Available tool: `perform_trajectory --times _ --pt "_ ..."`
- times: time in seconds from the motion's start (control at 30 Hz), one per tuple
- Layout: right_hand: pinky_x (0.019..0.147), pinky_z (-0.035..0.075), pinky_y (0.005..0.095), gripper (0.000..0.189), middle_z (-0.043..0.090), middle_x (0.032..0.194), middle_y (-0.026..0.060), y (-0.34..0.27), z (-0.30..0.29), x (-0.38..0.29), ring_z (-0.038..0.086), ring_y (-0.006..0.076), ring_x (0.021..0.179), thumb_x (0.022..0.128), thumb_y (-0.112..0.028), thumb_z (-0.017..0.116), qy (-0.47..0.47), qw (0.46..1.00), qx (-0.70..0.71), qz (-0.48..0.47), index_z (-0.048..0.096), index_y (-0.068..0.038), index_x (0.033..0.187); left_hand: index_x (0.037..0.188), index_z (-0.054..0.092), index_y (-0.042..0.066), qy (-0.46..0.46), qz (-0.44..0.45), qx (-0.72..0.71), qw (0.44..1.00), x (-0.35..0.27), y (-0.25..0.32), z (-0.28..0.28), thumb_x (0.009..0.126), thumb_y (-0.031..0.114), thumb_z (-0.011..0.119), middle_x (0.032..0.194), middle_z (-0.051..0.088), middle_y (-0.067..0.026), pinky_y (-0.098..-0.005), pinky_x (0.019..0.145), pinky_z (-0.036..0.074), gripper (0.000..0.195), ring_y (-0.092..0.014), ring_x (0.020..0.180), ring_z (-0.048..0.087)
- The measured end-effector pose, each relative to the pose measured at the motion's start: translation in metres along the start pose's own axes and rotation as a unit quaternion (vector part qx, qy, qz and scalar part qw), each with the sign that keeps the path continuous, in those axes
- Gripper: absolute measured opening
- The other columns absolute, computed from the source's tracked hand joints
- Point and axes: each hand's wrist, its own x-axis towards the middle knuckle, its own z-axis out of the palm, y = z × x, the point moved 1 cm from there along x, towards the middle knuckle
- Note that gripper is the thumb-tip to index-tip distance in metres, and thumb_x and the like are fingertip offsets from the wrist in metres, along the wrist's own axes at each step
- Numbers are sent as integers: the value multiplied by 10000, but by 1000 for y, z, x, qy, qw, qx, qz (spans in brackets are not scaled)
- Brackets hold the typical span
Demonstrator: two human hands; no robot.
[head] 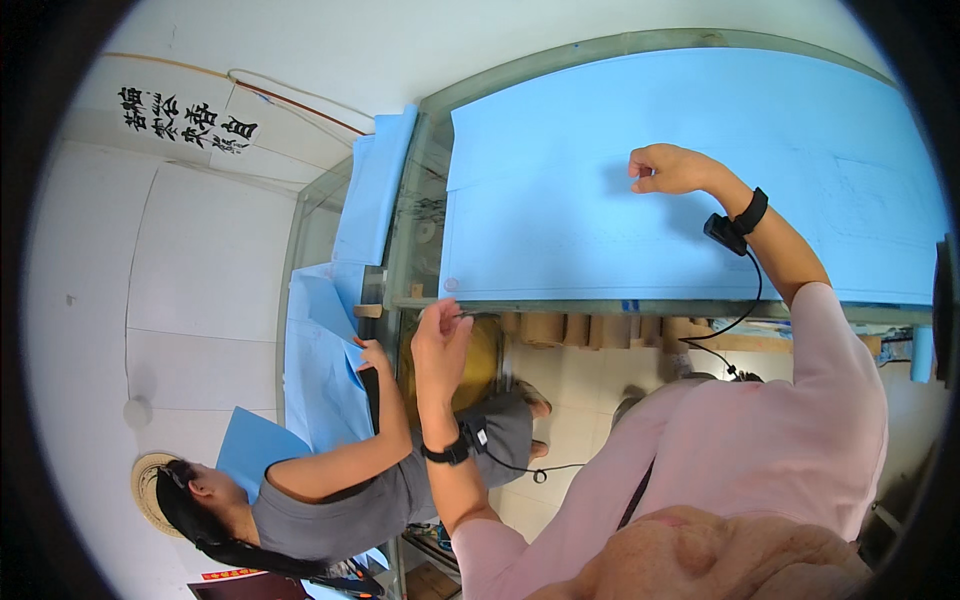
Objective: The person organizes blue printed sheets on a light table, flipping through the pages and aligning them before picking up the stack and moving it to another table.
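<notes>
A large blue sheet (540,210) with faint lines covers most of the glass-topped table (424,172) before me. My right hand (667,169) is above the sheet's middle, fingers loosely curled and thumb apart, with nothing visible in it; a shadow falls beside it. By the table's near left corner is my left hand (439,352), its fingertips close to the sheet's corner. Finger and thumb stand apart there, and no held object shows. A round reddish mark (451,285) lies on that corner. Black straps with small cabled devices circle both my wrists.
A co-worker (337,480) in grey, at my left, handles blue sheets (322,360) on a second glass table. A folded blue sheet (375,187) lies farther back. Brown paper rolls (544,330) sit under my table. A black cable (757,281) hangs from my right wrist.
</notes>
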Motion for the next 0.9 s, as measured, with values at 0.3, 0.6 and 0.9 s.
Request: perform_trajectory --times 0.3,0.6,0.9 --pt "768 385 330 484 518 963 197 27 38 95 492 298 897 651 -269 614 47 996 -59 51 473 35 1000 1093 392 -42 -175 -32 -148 973 153 -112 37 736 62 548 960 492 -119 -249 667 434 404 -146 800 502" --pt "919 190 443 758 237 1245 194 85 35 121 209 339 1143 614 -407 635 92 949 -229 198 305 -40 1189 1139 314 -86 -164 19 -287 944 248 -128 141 772 58 486 1076 408 -224 -326 845 391 430 -268 982 446" --pt "977 12 461 834 107 1320 166 114 -12 76 9 328 1228 612 -443 634 151 937 -200 243 231 -83 1248 894 442 -10 -156 -314 -706 616 296 -50 232 716 223 619 739 496 -85 -301 616 415 342 -175 675 480"
